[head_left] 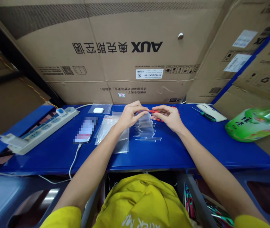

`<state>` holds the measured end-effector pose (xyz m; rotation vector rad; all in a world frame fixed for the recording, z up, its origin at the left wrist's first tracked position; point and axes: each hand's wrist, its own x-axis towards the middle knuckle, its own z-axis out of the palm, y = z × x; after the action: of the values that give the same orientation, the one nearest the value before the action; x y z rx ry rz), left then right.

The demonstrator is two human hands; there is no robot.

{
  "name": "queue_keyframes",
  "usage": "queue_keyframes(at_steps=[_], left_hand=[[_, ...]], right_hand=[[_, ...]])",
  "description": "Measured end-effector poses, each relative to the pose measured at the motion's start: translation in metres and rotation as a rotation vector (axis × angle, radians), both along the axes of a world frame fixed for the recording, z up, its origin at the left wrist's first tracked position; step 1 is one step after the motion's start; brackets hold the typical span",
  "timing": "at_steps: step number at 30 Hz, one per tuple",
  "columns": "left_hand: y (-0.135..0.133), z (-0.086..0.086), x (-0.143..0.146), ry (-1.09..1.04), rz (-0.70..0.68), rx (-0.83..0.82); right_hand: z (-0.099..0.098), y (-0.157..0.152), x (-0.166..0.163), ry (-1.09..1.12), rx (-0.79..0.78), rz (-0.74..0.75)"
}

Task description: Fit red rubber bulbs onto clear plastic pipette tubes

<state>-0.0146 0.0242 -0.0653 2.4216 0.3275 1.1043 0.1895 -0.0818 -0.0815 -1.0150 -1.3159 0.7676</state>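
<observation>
My left hand and my right hand meet over a pile of thin clear tubes on the blue table. The fingers of both hands are pinched together at the top of the pile, on one or more of the tubes. A red thing shows between and behind my fingertips; I cannot make out what it is. A stack of clear plastic bags lies just left of the tubes, under my left forearm.
A white power strip lies at the left, a phone on a cable beside it, a white earbud case behind. A screwdriver and white device sit at right, plus a green bottle. Cardboard boxes wall the back.
</observation>
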Motion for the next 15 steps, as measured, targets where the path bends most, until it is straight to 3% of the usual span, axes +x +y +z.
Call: queue_keyframes(at_steps=[15], left_hand=[[0.0006, -0.0028, 0.0047, -0.006, -0.057, 0.001]], right_hand=[[-0.0042, -0.0004, -0.0023, -0.072, 0.036, -0.095]])
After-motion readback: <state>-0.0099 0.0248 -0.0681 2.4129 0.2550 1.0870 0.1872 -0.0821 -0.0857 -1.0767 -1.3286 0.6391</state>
